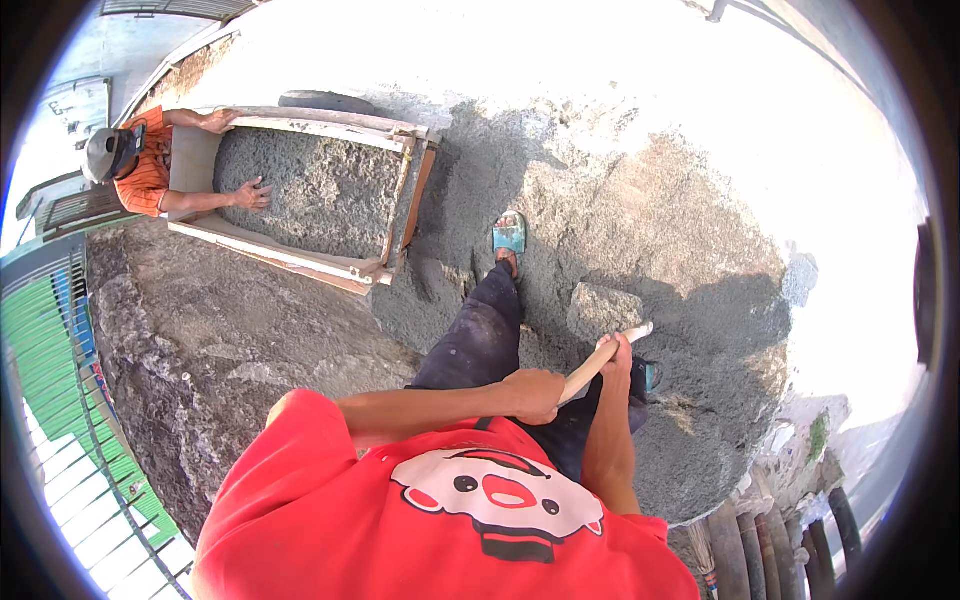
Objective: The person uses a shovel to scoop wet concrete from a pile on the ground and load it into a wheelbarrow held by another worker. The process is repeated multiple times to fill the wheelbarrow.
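Note:
Both my hands are closed round a pale wooden tool handle [588, 372] that slants up to the right in front of my body. My left hand [535, 395] grips its lower left part, and my right hand [617, 352] holds it close to the upper right end. I cannot make out the tool's head. Just beyond my right hand a squarish grey-brown lump [604, 310] rests on a wide spread of grey sandy mix [700, 370]. My feet stand in this mix, the left one in a teal sandal [509, 233].
At the upper left stands a wooden-sided cart [405, 200] loaded with grey mix [310, 190], a black tyre [325, 100] behind it. A person in orange [145, 180] has one hand on its rim, one on the mix. Poles [765, 555] lie lower right; green railing [60, 360] runs left.

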`<action>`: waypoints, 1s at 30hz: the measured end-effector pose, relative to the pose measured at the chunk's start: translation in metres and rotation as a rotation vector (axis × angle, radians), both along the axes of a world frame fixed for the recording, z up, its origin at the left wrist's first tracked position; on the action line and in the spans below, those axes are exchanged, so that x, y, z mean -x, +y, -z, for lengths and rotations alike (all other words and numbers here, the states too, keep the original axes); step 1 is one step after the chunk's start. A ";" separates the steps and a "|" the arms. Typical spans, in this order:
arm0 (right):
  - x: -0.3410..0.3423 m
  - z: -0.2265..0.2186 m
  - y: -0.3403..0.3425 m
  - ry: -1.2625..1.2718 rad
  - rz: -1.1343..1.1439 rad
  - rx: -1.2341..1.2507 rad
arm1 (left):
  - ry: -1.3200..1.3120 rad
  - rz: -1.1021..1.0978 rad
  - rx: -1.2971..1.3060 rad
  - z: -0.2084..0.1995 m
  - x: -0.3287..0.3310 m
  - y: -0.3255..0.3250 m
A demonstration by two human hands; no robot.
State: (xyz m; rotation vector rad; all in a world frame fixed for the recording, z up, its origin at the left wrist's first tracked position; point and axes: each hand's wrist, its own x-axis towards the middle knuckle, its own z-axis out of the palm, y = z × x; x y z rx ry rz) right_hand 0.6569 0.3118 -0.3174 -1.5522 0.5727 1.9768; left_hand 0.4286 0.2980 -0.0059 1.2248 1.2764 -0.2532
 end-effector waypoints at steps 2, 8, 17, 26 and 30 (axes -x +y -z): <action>0.013 0.006 0.004 -0.093 0.109 -0.007 | -0.048 0.002 0.011 -0.035 0.044 -0.002; 0.114 -0.006 0.028 0.055 -0.167 0.053 | 0.007 -0.103 0.063 -0.107 0.182 -0.032; 0.514 -0.167 -0.010 0.115 -0.145 0.116 | 0.883 -0.294 -0.448 -0.255 0.458 -0.165; 0.732 -0.329 -0.081 0.859 -0.318 -0.007 | 1.733 -0.385 -0.608 -0.340 0.660 -0.313; 0.639 -0.327 -0.037 0.674 -0.508 -0.116 | 1.564 -0.653 -0.419 -0.237 0.603 -0.336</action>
